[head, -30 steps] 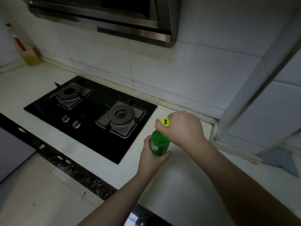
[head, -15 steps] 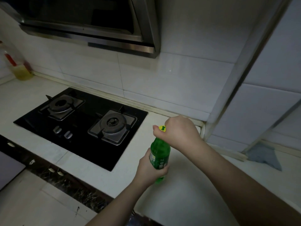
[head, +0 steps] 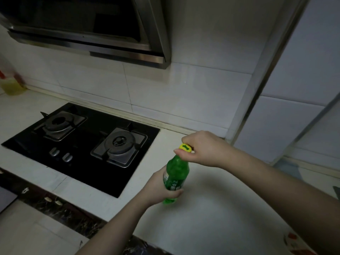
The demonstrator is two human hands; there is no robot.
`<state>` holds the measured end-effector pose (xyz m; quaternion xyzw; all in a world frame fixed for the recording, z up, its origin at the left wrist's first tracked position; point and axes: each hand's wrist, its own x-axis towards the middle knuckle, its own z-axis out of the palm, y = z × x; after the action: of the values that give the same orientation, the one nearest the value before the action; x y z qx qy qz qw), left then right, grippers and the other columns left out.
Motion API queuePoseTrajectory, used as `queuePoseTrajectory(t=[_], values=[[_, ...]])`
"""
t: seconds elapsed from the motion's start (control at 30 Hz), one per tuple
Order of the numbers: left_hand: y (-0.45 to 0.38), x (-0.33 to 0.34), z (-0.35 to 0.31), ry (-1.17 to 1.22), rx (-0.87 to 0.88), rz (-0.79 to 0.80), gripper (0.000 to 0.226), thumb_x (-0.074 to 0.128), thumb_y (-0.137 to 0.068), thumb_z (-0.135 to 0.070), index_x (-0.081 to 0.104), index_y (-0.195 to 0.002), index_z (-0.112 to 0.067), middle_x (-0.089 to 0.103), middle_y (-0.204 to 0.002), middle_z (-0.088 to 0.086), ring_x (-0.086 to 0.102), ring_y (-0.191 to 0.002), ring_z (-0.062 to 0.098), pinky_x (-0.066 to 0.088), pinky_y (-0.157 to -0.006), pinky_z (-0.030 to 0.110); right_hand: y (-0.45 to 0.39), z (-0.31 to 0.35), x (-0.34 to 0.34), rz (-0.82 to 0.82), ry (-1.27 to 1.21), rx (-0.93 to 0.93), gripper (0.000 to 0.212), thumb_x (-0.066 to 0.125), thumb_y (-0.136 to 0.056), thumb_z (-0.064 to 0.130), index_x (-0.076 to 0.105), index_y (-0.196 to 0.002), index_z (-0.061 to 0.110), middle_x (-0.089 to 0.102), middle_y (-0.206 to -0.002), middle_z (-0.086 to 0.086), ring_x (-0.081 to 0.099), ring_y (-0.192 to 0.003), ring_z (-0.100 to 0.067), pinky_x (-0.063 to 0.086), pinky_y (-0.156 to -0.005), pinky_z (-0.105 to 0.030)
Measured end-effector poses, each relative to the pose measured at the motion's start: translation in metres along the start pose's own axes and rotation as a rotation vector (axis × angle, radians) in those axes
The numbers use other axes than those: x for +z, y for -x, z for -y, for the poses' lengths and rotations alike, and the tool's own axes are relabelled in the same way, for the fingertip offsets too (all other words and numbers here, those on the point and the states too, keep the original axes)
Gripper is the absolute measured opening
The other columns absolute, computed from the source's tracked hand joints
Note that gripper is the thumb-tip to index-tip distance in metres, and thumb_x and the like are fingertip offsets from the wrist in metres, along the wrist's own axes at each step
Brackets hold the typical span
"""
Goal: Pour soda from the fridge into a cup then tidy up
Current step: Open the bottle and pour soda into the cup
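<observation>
The right hand is curled over the round yellow plastic cap of a green translucent plastic soda bottle, thumb and fingers pinching the cap's rim, while the left hand wraps the bottle's labelled middle from its nine o'clock side. The bottle stands roughly upright, leaning slightly, on the pale stone countertop, its base seemingly at or just above the surface. At ten o'clock from the hands sits a black glass two-burner gas hob, with a steel range hood at twelve above it and a blurred yellow bottle far off at nine. No cup is visible. The likely risk is foam surging out if the cap comes off quickly, since carried soda is often shaken; a tight squeeze on the soft body would push liquid up onto the counter.
</observation>
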<state>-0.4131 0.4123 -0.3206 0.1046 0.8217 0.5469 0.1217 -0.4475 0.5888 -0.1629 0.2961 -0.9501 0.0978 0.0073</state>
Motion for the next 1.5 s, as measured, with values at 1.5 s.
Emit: queuePoseTrajectory(t=[1.5], values=[[-0.011, 0.076, -0.059, -0.073, 0.220, 0.374, 0.051, 0.085, -0.062, -0.030, 0.056, -0.102, -0.038, 0.068, -0.094, -0.015, 0.065, -0.090, 0.002, 0.056, -0.082, 0.031, 0.112, -0.015, -0.025, -0.215, 0.131, 0.463, 0.054, 0.032, -0.086, 0.060, 0.036, -0.054, 0.016, 0.041, -0.052, -0.001, 0.039, -0.051, -0.016, 0.022, -0.048, -0.031]])
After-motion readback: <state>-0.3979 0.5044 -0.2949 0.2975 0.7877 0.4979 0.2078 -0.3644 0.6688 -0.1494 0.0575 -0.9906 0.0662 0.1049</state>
